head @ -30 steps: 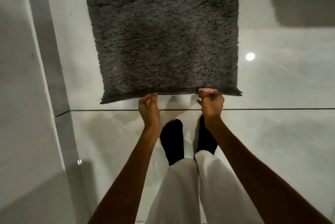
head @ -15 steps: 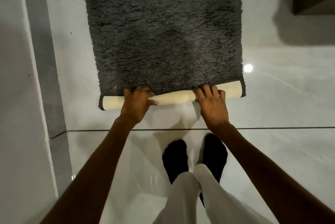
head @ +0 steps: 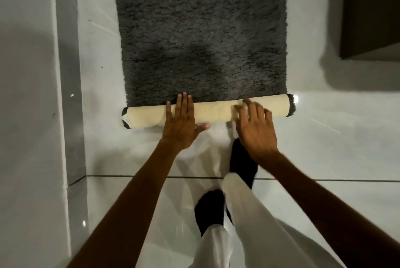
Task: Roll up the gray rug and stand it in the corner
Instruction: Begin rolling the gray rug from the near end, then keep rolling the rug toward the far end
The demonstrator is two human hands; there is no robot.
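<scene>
Here left hand [head: 181, 124] flat on rug roll [head: 214, 110]; right hand [head: 255, 129] blurred, prob. touching.

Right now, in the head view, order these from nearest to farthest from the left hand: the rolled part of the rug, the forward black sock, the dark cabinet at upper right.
From the left hand:
1. Rolled part of the rug, directly under the hand's fingers.
2. Forward black sock, down and to the right on the floor.
3. Dark cabinet, far at upper right.

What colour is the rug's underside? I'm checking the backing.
Cream, on the rolled part in the head view.
</scene>
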